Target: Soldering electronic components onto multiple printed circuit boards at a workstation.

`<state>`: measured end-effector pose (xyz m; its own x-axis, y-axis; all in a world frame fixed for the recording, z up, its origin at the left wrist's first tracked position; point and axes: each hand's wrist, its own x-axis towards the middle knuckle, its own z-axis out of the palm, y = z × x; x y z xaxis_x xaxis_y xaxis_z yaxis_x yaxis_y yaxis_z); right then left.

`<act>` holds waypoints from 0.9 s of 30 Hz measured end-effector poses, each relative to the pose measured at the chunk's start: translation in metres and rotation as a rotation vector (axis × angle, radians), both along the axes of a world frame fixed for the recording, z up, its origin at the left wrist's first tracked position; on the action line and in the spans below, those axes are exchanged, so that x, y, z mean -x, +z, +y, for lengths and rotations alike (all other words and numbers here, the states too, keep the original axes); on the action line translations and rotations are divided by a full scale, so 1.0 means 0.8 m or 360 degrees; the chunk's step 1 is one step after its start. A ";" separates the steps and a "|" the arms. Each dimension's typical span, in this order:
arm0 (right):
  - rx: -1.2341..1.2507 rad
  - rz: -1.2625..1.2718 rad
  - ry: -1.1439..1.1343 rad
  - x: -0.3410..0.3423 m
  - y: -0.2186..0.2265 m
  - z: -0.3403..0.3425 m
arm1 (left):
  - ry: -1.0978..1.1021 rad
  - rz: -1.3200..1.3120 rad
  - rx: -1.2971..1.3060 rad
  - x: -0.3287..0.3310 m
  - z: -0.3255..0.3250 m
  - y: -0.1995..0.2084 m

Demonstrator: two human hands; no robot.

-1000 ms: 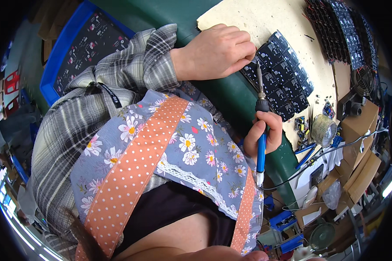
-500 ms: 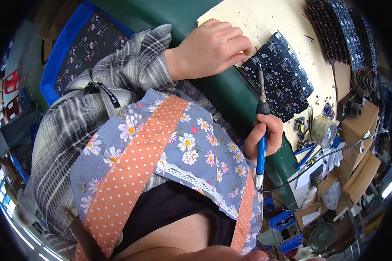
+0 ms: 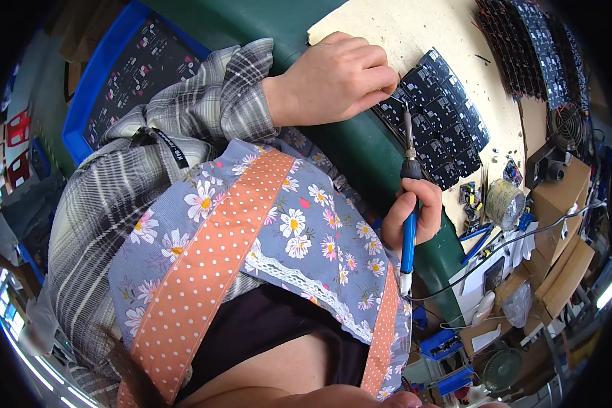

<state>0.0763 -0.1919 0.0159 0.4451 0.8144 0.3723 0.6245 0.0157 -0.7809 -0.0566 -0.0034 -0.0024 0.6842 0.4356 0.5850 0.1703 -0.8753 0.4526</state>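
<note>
My right hand (image 3: 418,211) grips a soldering iron (image 3: 408,241) by its blue handle, with the metal tip pointing away from me. That tip rests at or just over the near-left part of a black circuit board panel (image 3: 449,126), which is divided into several small squares with pale pads. At the panel's left edge, my left hand (image 3: 343,78) is closed in a pinch. A thin pale strand, which looks like solder wire (image 3: 396,95), runs from its fingertips toward the iron's tip. The fingers partly hide it.
The panel lies on a cream board (image 3: 367,24) over a green mat (image 3: 360,160). Stacked circuit boards (image 3: 540,51) stand at the far right, near a round fan grille (image 3: 568,127). A tape-wrapped roll (image 3: 504,204) and the iron's dark cord (image 3: 496,241) lie right. A blue tray (image 3: 78,112) holds boards at left.
My left hand has shifted slightly to the right, toward the iron's tip, and less of the thin strand shows. The iron and the panel have hardly moved.
</note>
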 end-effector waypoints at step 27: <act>0.0095 0.0079 0.0030 -0.003 0.009 0.004 | -0.0032 0.0038 0.0051 -0.001 0.001 0.003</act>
